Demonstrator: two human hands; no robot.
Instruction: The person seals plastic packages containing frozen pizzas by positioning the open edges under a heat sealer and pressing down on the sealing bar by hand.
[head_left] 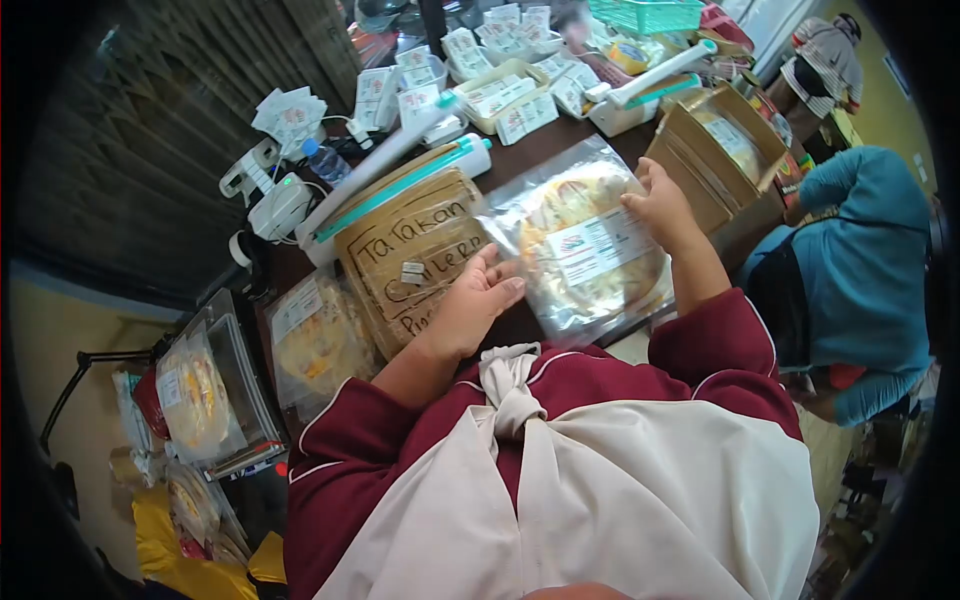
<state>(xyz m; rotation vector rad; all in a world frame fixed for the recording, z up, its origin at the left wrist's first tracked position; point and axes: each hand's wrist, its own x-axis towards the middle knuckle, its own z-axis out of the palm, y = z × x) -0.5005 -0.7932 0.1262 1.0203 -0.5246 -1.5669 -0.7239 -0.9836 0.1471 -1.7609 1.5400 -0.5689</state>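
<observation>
A round pizza in a clear plastic bag [585, 245], with a white printed label on it, is between my two hands. My right hand [662, 205] pinches the bag's right edge, thumb over the plastic. Beside its left edge is my left hand [478, 300], palm turned up with the thumb and fingers apart. Under and left of that hand lies a piece of brown cardboard [400, 250] with black handwriting. Another bagged pizza [320, 335] rests left of the cardboard. An open cardboard box [715, 160] at the right holds a labelled bag.
Two sealers with teal strips [390, 190] [660, 95] stand on the dark table. Behind are a basket of labels [500, 95], a water bottle [325, 162] and a white device [280, 208]. More bagged pizzas [195, 395] are at far left. A person in teal [845, 270] bends at right.
</observation>
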